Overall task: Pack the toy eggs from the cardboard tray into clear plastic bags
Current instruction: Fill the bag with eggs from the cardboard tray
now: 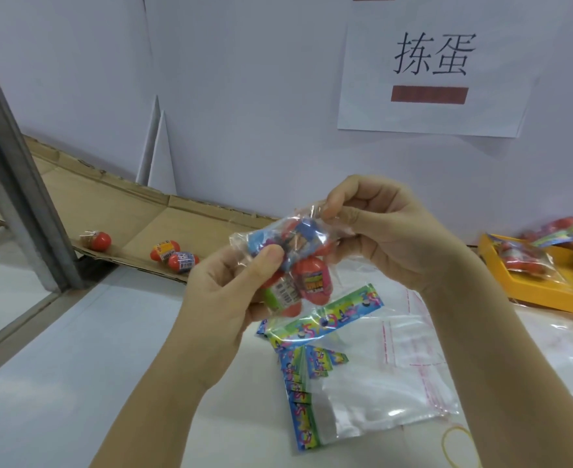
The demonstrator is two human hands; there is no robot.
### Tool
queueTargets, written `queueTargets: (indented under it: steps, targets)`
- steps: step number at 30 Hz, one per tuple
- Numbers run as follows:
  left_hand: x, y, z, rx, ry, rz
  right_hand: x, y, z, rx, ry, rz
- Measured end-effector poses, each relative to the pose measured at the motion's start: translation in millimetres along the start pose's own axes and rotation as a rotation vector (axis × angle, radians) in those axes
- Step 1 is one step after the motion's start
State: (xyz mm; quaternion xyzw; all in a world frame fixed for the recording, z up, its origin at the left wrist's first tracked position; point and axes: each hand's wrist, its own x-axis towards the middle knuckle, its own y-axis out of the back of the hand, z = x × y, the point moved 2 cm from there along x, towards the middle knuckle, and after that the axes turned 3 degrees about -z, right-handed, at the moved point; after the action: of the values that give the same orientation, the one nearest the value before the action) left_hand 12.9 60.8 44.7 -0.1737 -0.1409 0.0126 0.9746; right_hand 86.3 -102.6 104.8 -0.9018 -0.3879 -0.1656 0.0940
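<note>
White desk below a wall with a paper sign (430, 79): above its middle my left hand (224, 292) grips a clear plastic bag (298, 231) holding toy eggs (312, 282), while my right hand (386, 238) pinches the bag's mouth, closing it, I judge. Empty bags (396, 383) lie beneath. Packed bags sit in the yellow tray (555, 304) at the right edge, and three loose eggs (163, 253) lie in the cardboard tray (143, 214) at the far left, so I judge the job is nearly done.

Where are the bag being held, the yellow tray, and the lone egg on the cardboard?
bag (307, 236), head view, its clear plastic middle.
yellow tray (548, 300), head view, its front rim.
lone egg (100, 238), head view, its red shell.
</note>
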Motion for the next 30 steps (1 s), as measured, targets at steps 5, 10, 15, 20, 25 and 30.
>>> queueTargets:
  steps: [5,10,15,20,25,30]
  targets:
    - [2.8,3.0,-2.3,-0.034,-0.006,0.071,-2.8,8.6,0.8,0.120,-0.070,0.014]
    - [1.6,1.9,-3.4,0.099,-0.010,0.048,1.6,4.3,9.4,-0.135,-0.315,0.099]
    - [1.3,1.8,-4.6,0.142,0.005,0.040,0.0,-2.6,8.3,-0.302,-0.304,0.048]
    - [0.8,0.9,-4.8,0.085,-0.002,0.113,0.6,-1.6,11.5,-0.234,-0.230,-0.024]
    - [0.6,-3.5,-2.0,-0.023,-0.041,0.147,2.2,-4.5,13.6,-0.172,-0.151,-0.048]
    - [0.1,-1.0,0.8,-0.105,-0.119,0.267,3.0,-9.1,16.8,-0.131,-0.142,-0.067]
